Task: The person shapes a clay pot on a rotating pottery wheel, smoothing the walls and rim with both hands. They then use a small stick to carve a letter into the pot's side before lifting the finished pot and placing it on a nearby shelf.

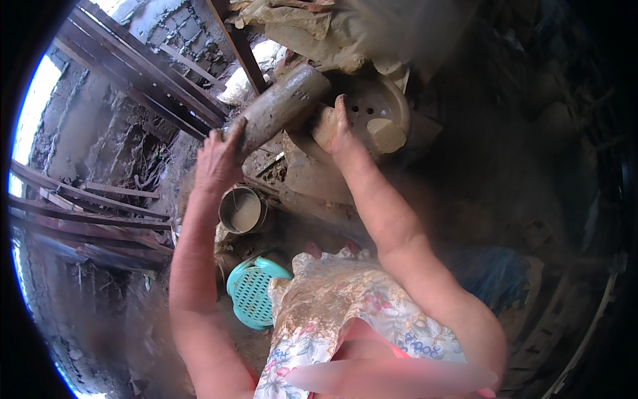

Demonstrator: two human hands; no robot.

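Note:
A thick grey-brown cylinder (284, 105), wet and smeared like clay, is held tilted across in front of me. My left hand (220, 154) grips its lower left end, thumb on top. At its far right end, my right hand (329, 126) is against the underside with the thumb raised; its other fingers are partly hidden there. Just beyond the right hand is a round brown basin (401, 100) with small dark holes in its bottom. A pale, smooth lump (386, 135) sits inside it.
Below the cylinder stands a metal bucket (243, 209) with cloudy liquid. A turquoise perforated plastic stool or basket (253, 292) is beside my floral apron (345, 299). Wooden planks (143, 73) lean at the left, and muddy plastic sheeting (299, 26) lies at the far side.

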